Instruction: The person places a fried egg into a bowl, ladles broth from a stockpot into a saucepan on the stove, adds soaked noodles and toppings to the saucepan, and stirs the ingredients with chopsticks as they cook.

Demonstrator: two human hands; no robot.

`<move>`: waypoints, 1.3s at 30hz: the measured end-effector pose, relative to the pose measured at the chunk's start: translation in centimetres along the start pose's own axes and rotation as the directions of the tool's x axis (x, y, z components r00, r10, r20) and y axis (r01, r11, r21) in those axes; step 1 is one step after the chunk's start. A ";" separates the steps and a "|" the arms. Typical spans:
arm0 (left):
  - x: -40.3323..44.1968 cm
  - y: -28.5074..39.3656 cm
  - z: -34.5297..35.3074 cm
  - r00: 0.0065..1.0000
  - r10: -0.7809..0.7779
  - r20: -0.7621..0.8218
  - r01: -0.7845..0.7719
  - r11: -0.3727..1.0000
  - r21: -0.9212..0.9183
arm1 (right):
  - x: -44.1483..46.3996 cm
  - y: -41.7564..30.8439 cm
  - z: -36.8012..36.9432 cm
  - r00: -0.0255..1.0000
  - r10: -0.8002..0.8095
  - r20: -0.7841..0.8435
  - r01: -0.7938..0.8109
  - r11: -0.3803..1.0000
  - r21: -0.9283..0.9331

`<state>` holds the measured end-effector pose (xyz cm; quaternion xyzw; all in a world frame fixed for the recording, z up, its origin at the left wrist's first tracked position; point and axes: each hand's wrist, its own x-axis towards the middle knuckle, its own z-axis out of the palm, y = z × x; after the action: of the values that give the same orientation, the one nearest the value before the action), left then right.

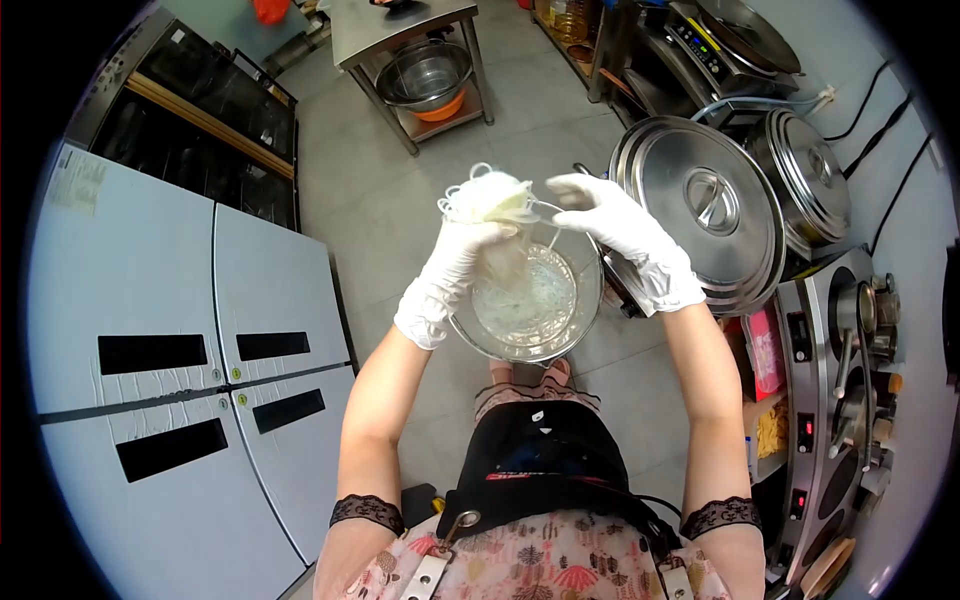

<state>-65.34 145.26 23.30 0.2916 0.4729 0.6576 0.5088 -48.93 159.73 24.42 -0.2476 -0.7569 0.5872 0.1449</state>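
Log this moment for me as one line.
left hand: gripping pale noodle-like strands | right hand: gloved, partly open beside strands | round bowl: below the strands | both gloves: white

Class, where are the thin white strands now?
In the head view, near centre, the strands are bunched in the white-gloved left hand, left of the white-gloved right hand, with the round, silvery basin below.

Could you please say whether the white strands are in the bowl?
Mostly out: the left hand grips the strands above the bowl; whether hanging ends reach inside, I cannot tell.
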 end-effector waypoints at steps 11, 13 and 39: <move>-0.8 -0.9 -2.7 0.989 0.041 -0.139 -0.043 0.999 -0.009 | 6.0 28.3 11.1 0.827 0.533 -0.180 -0.509 0.575 -0.641; -0.7 -3.0 -4.2 0.985 0.008 -0.171 -0.018 0.998 -0.058 | 6.2 30.9 12.9 0.758 0.641 -0.117 -0.516 0.481 -0.709; -0.1 -6.9 -7.6 0.978 -0.099 -0.184 0.063 0.980 -0.191 | 6.7 14.8 8.4 0.914 0.353 0.202 -0.148 0.752 -0.643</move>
<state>-69.19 142.94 14.02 0.1590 0.4686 0.7021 0.5120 -55.81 159.29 7.47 -0.2859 -0.8784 0.3542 -0.1458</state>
